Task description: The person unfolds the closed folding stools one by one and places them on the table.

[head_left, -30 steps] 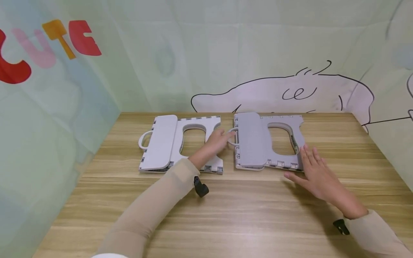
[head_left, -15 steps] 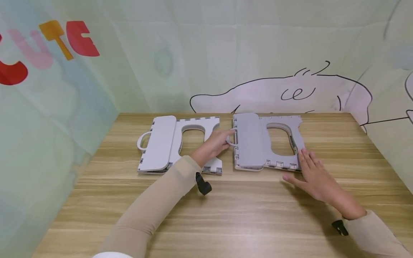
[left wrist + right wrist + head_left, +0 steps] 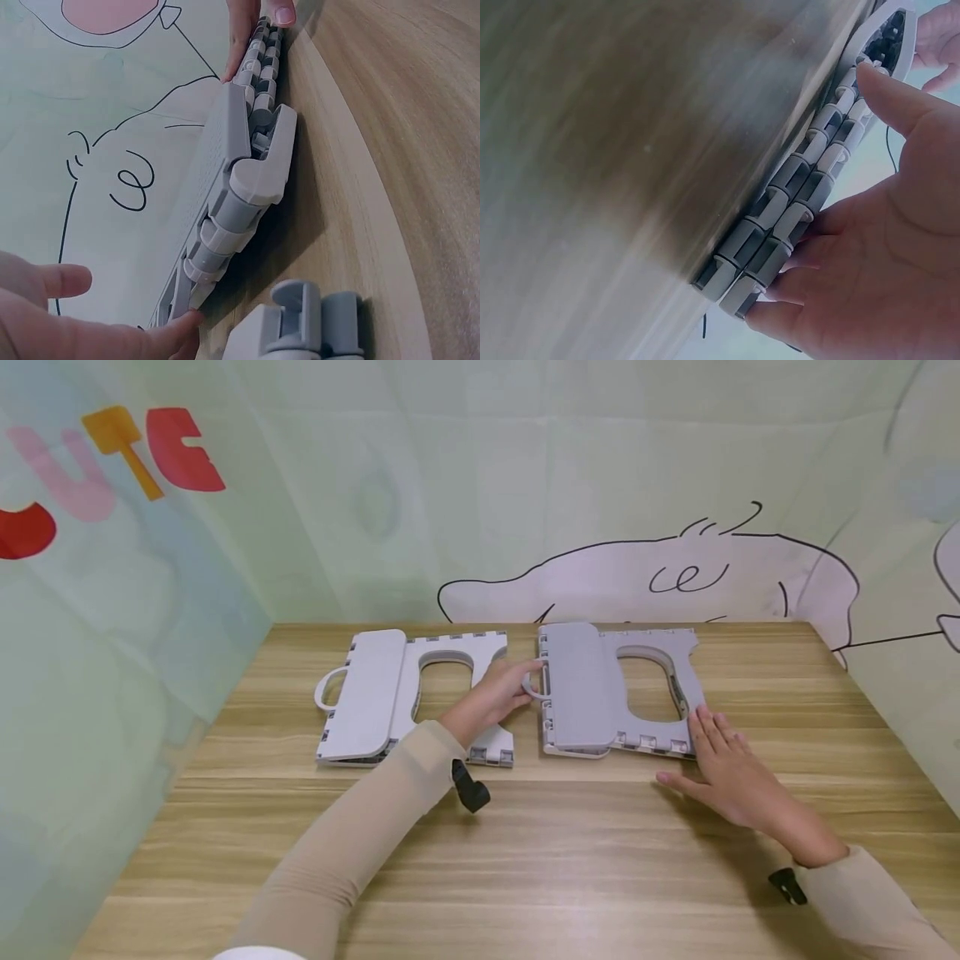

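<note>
Two folding step stools lie folded on the wooden table. The right one, a grey-lilac stool (image 3: 577,685), has its loop handle on the left. My left hand (image 3: 491,693) reaches across the paler stool (image 3: 367,693) and holds that loop handle (image 3: 537,691) with its fingertips. In the left wrist view, one finger of the left hand (image 3: 67,330) meets the stool's edge while another stands off it. My right hand (image 3: 738,777) rests straight fingers on the grey-lilac stool's right end. Its thumb (image 3: 892,94) points along the hinged front edge in the right wrist view.
The stools sit side by side near the back of the wooden table (image 3: 525,860), with a narrow gap between them. A cloth backdrop (image 3: 495,510) with drawn figures hangs behind. A black wrist mount (image 3: 470,787) hangs under the left sleeve.
The left hand's fingertips have drawn in at the loop handle. The stools and right hand keep their places, while the head view shifts slightly.
</note>
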Tool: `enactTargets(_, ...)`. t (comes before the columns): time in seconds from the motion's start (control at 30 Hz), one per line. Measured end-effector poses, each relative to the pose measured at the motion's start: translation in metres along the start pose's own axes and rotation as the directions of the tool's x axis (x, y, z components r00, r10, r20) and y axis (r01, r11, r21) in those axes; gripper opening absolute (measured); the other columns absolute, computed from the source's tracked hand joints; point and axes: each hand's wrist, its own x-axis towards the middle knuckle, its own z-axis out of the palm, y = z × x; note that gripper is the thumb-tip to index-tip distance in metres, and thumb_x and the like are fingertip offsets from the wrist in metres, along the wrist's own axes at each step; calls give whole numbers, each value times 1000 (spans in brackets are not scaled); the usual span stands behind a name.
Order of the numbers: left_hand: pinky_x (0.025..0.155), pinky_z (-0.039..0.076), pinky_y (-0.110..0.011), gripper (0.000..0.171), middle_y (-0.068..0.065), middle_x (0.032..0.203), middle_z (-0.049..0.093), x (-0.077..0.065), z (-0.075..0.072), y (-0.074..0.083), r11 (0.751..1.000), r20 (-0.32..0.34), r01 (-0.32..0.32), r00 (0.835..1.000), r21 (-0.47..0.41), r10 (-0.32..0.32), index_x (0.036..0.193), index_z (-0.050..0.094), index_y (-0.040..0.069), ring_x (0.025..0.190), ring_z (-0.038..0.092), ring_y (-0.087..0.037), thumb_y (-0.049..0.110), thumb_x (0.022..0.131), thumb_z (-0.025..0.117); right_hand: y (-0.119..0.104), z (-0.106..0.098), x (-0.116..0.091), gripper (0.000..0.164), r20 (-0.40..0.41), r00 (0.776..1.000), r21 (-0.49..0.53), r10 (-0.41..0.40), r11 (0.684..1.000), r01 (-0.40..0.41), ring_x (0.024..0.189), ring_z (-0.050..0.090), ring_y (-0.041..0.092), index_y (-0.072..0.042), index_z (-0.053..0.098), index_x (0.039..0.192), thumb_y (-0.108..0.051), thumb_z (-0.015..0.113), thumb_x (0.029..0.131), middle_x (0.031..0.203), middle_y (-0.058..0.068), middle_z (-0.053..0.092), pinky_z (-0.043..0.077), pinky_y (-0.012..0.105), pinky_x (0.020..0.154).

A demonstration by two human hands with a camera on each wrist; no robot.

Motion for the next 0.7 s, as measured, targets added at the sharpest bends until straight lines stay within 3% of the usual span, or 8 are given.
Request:
enactTargets(0.23,104,47,-35,49,-29,141,44,-7,0,7,1000,-9,-9,1000,-13,9,140,41,-12,127,50,-38,14,102,56,2,0,0,106,0,1000,13,-8,1000,8,144,-1,54,17,5,151,-57,57,96,158,36,-4,8,69,113)
enactTargets(0.53,106,45,-38,49,-31,139,43,-15,3,16,995,-11,-36,999,-90,35,141,38,-11,116,52,-35,9,101,57,6,-1,-1,105,1,1000,38,-28,999,28,144,-1,55,17,3,151,-53,59,97,157,36,-6,7,69,113)
enactTargets(0.7,106,45,-36,46,-29,142,43,-18,5,20,993,-8,-45,999,-108,45,139,39,-13,123,51,-37,8,101,56,9,-2,-3,104,1,999,51,-44,998,44,144,-3,53,17,2,151,-51,60,97,158,35,-7,6,67,114)
